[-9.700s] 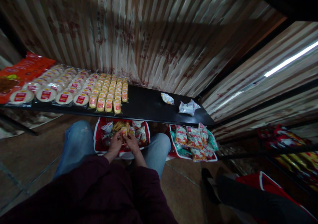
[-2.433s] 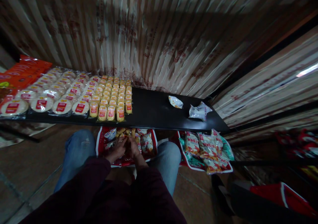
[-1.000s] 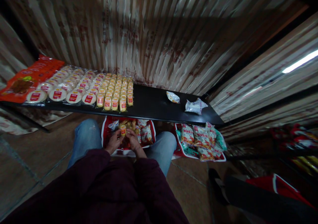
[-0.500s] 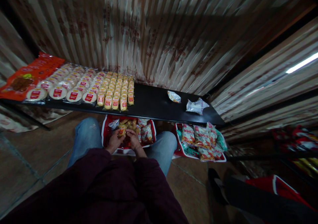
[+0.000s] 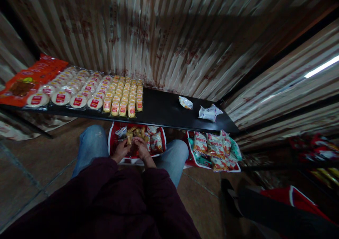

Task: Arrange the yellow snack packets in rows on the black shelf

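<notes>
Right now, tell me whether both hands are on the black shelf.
No, the left hand, holding a small packet, and the right hand are at the red basket, nearer than the black shelf.

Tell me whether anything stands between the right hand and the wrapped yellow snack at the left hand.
Nothing visible does. The right hand is close beside the wrapped yellow snack, which the left hand holds above the red basket. Whether the right hand touches it is too small to tell.
</notes>
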Tool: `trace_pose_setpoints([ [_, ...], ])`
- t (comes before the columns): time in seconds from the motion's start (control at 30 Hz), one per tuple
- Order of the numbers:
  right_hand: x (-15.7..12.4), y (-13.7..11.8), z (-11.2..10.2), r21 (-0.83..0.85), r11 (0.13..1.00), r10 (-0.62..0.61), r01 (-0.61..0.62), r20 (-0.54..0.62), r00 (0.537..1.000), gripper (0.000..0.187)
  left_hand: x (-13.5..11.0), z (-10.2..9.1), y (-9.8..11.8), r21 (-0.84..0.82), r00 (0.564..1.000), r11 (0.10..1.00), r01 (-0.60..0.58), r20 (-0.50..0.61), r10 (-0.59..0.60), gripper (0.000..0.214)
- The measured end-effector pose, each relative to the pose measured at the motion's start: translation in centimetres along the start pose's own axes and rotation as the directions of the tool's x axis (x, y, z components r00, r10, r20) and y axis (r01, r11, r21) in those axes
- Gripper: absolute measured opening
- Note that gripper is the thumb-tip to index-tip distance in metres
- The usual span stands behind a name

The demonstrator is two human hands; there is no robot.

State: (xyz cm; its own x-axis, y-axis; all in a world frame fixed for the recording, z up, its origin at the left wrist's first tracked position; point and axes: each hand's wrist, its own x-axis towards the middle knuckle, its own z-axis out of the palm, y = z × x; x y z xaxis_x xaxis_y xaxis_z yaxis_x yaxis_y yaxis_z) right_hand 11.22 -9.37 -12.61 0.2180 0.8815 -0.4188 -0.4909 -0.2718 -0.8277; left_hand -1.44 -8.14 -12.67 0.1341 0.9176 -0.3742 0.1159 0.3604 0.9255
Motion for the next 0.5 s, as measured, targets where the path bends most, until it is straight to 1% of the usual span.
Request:
trace_pose_setpoints([
  [0.07,0.0,0.0,0.0,-0.021,1.000,-0.018,0.018,0.008,1.000,0.018,-0.1,-0.1,0.1,-0.139,0.997,0.988,0.070,0.028,-0.066,0.031],
  [0.13,0.0,0.0,0.0,-0.026,0.999,-0.024,0.025,0.027,0.999,0.019,-0.1,-0.2,0.3,-0.269,0.991,0.954,0.133,0.051,-0.124,0.032],
  [0.2,-0.1,0.0,0.0,-0.017,1.000,-0.005,0.006,0.050,0.999,0.020,-0.2,-0.5,0.4,-0.356,0.984,0.917,0.179,0.074,-0.164,0.036],
  [0.33,-0.2,-0.2,0.0,0.008,0.998,0.056,-0.056,0.080,0.995,0.023,-0.1,-0.9,0.7,-0.425,0.969,0.871,0.246,0.129,-0.211,0.038],
  [0.5,-0.2,-0.1,0.1,0.044,0.998,0.043,-0.047,0.087,0.995,0.025,-0.3,-1.1,1.4,-0.464,0.955,0.834,0.297,0.167,-0.247,0.039],
])
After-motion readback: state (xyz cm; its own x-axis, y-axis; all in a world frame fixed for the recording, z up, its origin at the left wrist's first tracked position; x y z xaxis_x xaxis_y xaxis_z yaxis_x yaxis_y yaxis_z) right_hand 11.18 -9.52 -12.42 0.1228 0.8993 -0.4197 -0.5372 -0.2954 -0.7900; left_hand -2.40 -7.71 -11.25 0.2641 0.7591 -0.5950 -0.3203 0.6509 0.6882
